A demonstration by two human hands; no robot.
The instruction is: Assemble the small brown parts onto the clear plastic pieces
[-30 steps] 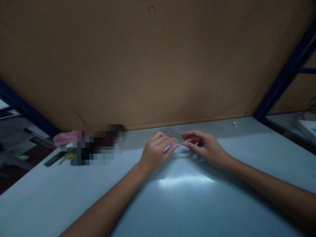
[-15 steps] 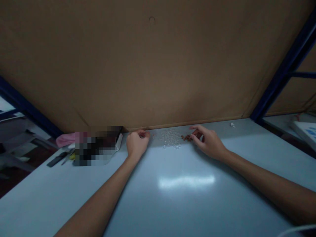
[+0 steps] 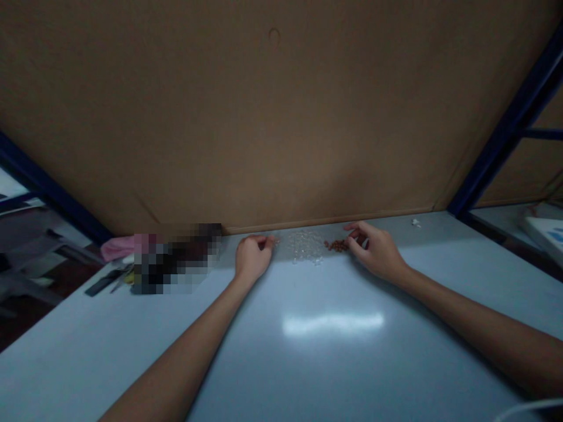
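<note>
Left hand (image 3: 254, 255): curled, with fingertips close together left of clear pieces; whether gripping anything, cannot tell.
Right hand (image 3: 373, 249): curled at edge of brown pieces, with thumb and forefinger parted; possible grip hidden, cannot tell.
Clear pieces (image 3: 303, 246): loose on table (image 3: 329, 375), between hands; could scatter if brushed.
Brown pieces (image 3: 338, 245): just beside clear pieces; could mix if nudged leftward.

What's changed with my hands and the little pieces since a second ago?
Your left hand has moved left and your right hand slightly right, so they no longer nearly meet. The clear pieces and brown pieces between them show more fully. Whether anything was picked up or let go is too small to tell. The white scrap stayed put.
</note>
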